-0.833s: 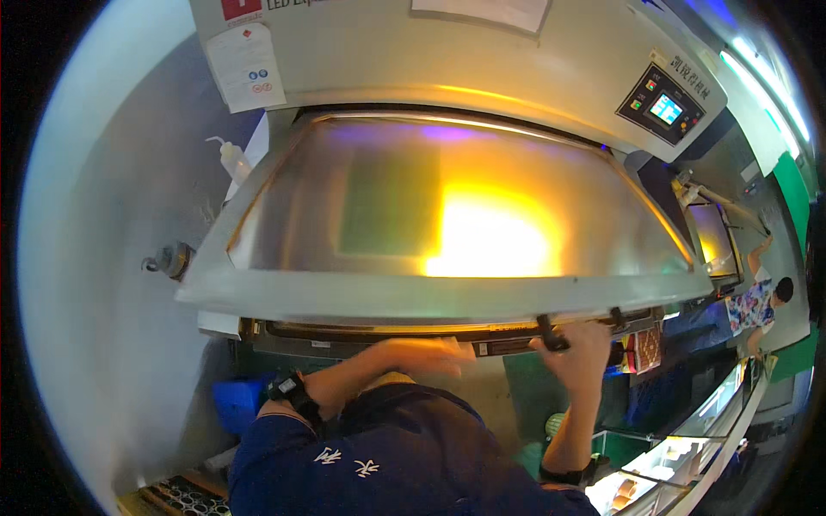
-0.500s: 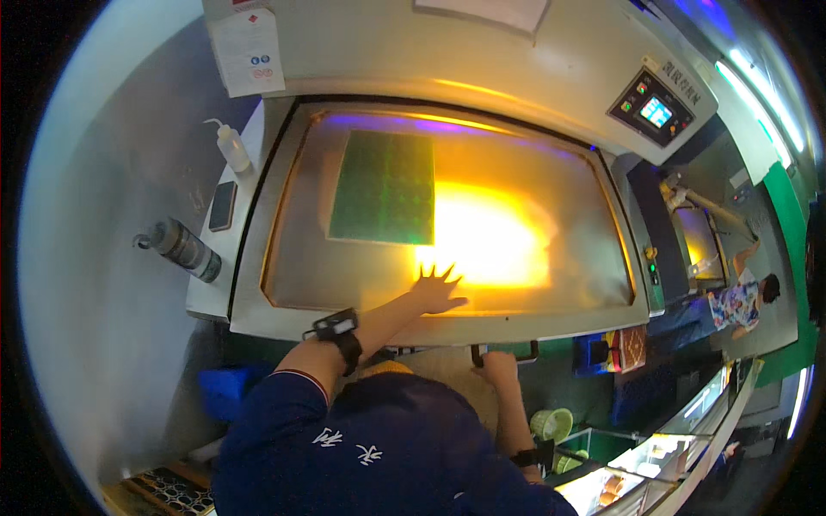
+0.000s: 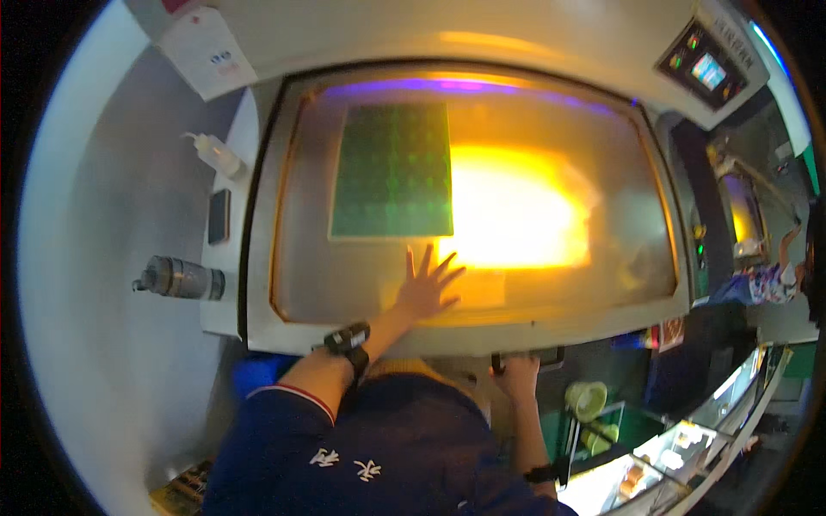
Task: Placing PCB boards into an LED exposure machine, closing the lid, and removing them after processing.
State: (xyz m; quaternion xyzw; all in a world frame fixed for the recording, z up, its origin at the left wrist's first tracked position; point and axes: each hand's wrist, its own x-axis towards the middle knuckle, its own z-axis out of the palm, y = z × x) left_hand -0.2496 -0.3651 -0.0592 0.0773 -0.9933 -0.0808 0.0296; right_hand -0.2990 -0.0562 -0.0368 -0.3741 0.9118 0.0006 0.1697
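Note:
My left hand (image 3: 423, 288) is open, fingers spread, over the shiny flat bed (image 3: 301, 271) of a large machine drawer. Its fingertips lie just below the lower edge of a green rectangular panel (image 3: 391, 172) with a faint grid pattern. Whether the palm presses on the surface or hovers cannot be made out. At the front of the drawer, my right hand (image 3: 518, 374) is closed around a black handle (image 3: 551, 359). A bright yellow-white glare covers the bed right of the panel.
On the left ledge are a white squeeze bottle (image 3: 217, 155), a phone (image 3: 219, 217) and a dark drink bottle (image 3: 181, 278). A control panel (image 3: 705, 67) sits at the upper right. Green baskets (image 3: 587, 400) stand low right; another person (image 3: 774, 279) works at the far right.
The view has shifted, so the bed appears larger. My left hand has moved left relative to the panel, to below its lower edge. My right hand stays on the handle.

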